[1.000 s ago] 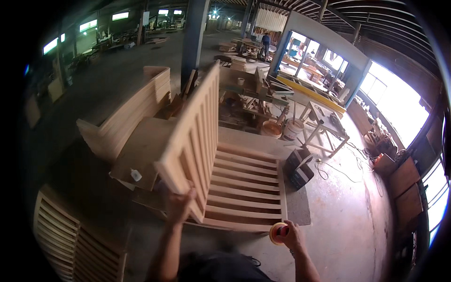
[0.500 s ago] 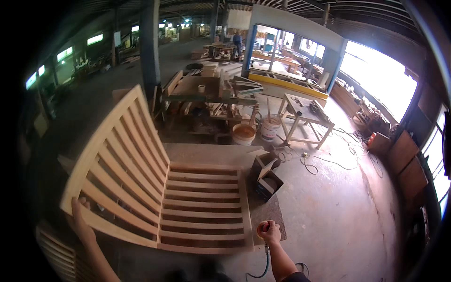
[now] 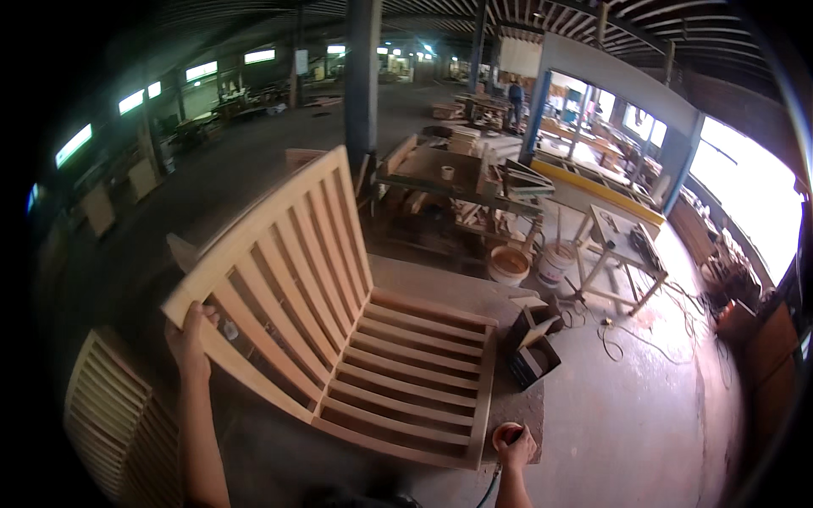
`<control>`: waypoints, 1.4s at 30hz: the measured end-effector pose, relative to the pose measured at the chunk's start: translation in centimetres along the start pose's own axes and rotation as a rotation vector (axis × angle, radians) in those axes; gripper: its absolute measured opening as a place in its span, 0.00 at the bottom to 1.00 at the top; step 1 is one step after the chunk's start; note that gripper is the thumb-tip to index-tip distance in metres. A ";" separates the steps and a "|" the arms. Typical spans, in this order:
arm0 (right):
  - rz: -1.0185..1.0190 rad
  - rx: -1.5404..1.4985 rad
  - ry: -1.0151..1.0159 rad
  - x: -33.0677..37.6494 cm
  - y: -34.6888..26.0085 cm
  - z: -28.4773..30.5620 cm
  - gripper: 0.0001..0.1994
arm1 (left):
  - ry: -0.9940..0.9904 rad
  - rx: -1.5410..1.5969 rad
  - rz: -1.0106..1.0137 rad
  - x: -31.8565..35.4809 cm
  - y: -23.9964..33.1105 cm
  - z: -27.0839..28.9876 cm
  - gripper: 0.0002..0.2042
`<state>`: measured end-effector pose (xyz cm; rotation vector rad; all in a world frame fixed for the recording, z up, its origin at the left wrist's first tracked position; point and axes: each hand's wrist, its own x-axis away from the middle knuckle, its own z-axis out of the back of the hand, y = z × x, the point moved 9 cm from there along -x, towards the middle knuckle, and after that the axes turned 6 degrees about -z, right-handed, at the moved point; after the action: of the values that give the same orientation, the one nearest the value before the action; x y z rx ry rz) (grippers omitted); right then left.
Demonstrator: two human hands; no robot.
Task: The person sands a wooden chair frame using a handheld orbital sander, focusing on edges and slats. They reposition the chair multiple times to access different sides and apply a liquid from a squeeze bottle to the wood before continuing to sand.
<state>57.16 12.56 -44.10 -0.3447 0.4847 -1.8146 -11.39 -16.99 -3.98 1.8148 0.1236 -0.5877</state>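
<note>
A pale wooden slatted chair frame stands before me, its back [image 3: 247,235] leaning up on the left and its slatted seat [image 3: 483,394] spreading to the right. My left hand [image 3: 193,337] is closed round the back's near left corner, fingers wrapped over the wood. Near the seat's front right corner, my right hand [image 3: 518,449] grips a small round sander [image 3: 506,435] with a hose [image 3: 489,491] running down from it. The sander is over the edge of a brown board beneath the chair; whether it touches anything is unclear.
An open dark box [image 3: 533,360] sits right of the seat. Behind it are two buckets [image 3: 508,264], a cluttered workbench [image 3: 457,173] and a small wooden table [image 3: 622,241]. Cords [image 3: 614,343] trail over the floor. Another slatted piece [image 3: 106,406] stands at lower left.
The view has turned left, so the surroundings shift right in it. My left hand still grips the chair back, and my right hand still holds the sander near the seat's corner.
</note>
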 end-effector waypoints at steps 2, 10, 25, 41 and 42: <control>0.077 -0.074 0.085 2.3 -1.2 -0.4 0.43 | -0.056 -0.002 0.002 -0.3 -0.5 0.8 0.17; -0.024 -0.024 -0.106 14.0 -5.2 -6.9 0.45 | -0.281 0.062 -0.062 -0.4 0.2 -0.9 0.15; -0.109 -0.102 -0.339 23.5 -8.8 -10.0 0.18 | -0.386 0.131 -0.074 -8.8 -3.0 2.0 0.16; -0.036 -0.065 -0.202 12.6 -8.4 -10.7 0.33 | -0.977 -1.478 -0.356 -17.7 1.3 -19.2 0.39; -0.071 -0.048 -0.235 12.0 -9.0 -10.5 0.33 | -0.977 -1.515 -0.323 -19.4 -1.6 -19.8 0.38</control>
<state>41.29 4.86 -48.95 -0.6066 0.3556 -1.8045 -22.27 5.82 7.48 -0.0416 0.1294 -1.1112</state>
